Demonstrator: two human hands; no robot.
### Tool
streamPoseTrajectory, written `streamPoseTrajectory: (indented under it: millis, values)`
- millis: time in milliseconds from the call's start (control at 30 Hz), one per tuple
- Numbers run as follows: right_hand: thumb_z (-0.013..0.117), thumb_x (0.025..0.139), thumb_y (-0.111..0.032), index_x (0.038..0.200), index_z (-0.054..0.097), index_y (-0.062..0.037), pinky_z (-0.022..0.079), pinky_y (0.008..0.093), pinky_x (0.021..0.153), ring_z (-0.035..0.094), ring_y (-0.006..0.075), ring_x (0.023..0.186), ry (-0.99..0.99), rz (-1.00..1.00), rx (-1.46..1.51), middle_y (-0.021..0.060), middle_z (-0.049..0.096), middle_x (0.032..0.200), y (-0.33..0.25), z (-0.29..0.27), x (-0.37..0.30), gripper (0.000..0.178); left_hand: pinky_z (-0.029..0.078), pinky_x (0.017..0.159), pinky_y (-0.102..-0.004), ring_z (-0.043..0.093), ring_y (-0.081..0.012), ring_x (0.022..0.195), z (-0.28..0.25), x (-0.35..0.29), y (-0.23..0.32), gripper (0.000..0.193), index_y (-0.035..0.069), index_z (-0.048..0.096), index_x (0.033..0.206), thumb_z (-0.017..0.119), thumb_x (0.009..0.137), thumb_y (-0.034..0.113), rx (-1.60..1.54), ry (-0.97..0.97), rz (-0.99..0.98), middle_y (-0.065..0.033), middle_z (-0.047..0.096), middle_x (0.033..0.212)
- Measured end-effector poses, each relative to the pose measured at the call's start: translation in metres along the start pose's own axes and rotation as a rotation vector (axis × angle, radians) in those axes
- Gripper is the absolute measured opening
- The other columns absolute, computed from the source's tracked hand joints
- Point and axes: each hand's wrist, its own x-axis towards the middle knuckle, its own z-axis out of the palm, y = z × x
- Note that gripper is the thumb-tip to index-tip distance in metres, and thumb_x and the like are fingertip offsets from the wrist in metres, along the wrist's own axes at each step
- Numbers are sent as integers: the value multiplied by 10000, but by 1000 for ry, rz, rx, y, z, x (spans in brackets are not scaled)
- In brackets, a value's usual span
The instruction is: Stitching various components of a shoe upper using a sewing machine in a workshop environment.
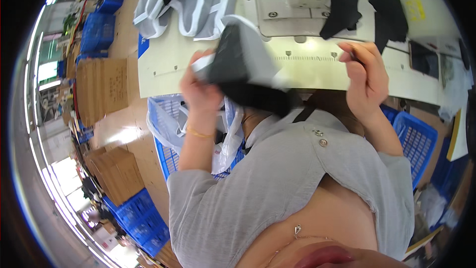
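My left hand [201,87] is closed on the edge of a fabric piece [230,59] in grey, black and white. The piece hangs over the table's front edge, its lower black end blurred by motion. To the right, my right hand [367,77] is raised at the front edge of the pale table [168,74], its fingers curled together. Something small and dark shows between those fingers, too little of it to name. Beyond the hands, two black fabric pieces [342,7] lie on the sewing machine's bed [277,25]. Grey fabric with white edging [191,5] is heaped at the far left.
A blue basket [171,161] with white-edged fabric stands below the table at left, another blue basket [416,141] at right. A dark phone [424,59] lies at the table's right end. Cardboard boxes [101,89] and blue crates [141,218] line the floor at left.
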Motion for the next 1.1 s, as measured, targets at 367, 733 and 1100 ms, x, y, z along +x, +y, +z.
streamPoseTrajectory:
  millis: [367, 733, 1100]
  values:
    - [698, 840, -26, 1096, 639, 28, 433, 253, 641, 539, 156, 733, -237, 88, 109, 101, 586, 872, 4, 15, 0, 268, 501, 814, -440, 623, -340, 970, -214, -13, 109, 241, 18, 635, 1026, 650, 794, 81, 2238, 24, 292, -173, 642, 1002]
    - [721, 761, 54, 973, 647, -1, 418, 276, 517, 533, 168, 569, -243, 28, -18, 79, 552, 718, -26, 21, -2, 231, 438, 871, -421, 593, -298, 1006, 42, 158, 106, 162, 25, 644, 949, 647, 792, 66, 2154, -97, 1349, -106, 632, 1003]
    - [767, 786, -108, 1110, 633, -4, 524, 349, 729, 638, 278, 895, -130, -346, 6, 146, 649, 1114, -24, 9, 65, 366, 530, 747, -347, 659, -268, 885, 109, 1, 136, 269, 1, 682, 855, 595, 640, -136, 1406, -1186, 917, -109, 706, 972]
